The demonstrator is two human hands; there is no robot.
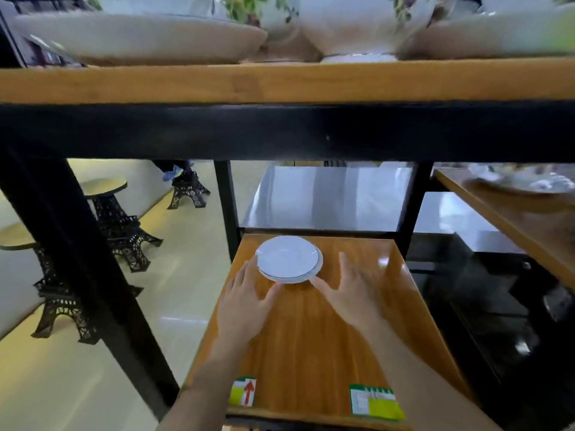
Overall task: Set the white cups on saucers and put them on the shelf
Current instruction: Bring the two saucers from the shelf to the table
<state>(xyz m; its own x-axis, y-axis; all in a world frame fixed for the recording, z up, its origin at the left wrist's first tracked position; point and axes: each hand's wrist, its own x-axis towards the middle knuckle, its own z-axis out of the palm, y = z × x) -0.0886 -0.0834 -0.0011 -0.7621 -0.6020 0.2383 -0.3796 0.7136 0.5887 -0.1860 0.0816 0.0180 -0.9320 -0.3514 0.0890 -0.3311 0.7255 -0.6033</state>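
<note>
A stack of white saucers point(287, 259) lies on the lower wooden shelf point(314, 334), toward its far end. My left hand point(245, 303) reaches along the shelf with fingers spread, its fingertips at the stack's left rim. My right hand point(351, 293) is spread flat just right of the stack, its thumb tip near the front rim. Neither hand holds anything. No white cup shows on this lower shelf.
An upper wooden shelf point(280, 84) with a black frame crosses the top, carrying white bowls point(140, 38) and flowered china point(361, 23). Black uprights point(227, 209) flank the lower shelf. Another shelf with a plate point(525, 181) is at right. Stools point(115, 213) stand on the floor at left.
</note>
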